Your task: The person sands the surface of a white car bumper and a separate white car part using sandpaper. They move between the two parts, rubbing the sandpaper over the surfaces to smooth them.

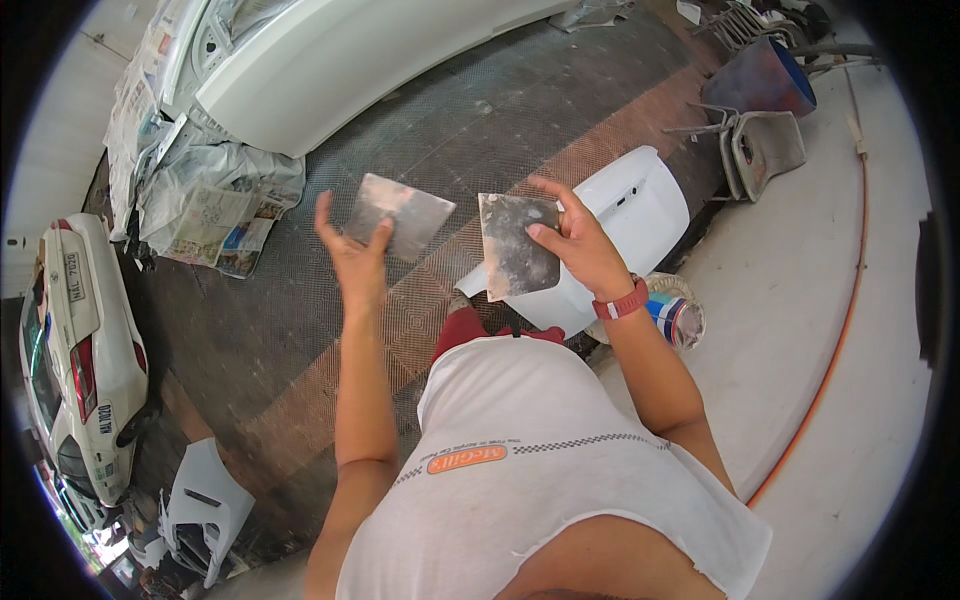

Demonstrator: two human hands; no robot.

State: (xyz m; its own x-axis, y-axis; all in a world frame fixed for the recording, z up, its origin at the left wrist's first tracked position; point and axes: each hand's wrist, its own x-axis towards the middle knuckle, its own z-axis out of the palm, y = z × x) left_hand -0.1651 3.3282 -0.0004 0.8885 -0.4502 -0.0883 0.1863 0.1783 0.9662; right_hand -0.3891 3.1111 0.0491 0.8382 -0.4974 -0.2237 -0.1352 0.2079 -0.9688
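My left hand [358, 262] grips a thin, square, greyish plate [418, 218] with pale smears. The thumb presses on its face, one finger sticks out to the side, and the other fingers are hidden beneath. In my right hand [590, 250] is a second flat plate [512, 255], dark grey with whitish smudges and a pale edge. The right thumb lies on top of it and the index finger extends past its far corner. A gap separates the two plates, which are both held above the floor. A white car body panel [650, 205] lies below and beyond my right hand.
A blue-and-white tin [680, 318] stands beside my right wrist. Farther right are a chair [768, 150], a drum [755, 80] and an orange hose [835, 355]. Ahead is a white car body [330, 85] with newspaper masking [215, 215]. A white car [95, 350] and loose bumper [205, 505] are left.
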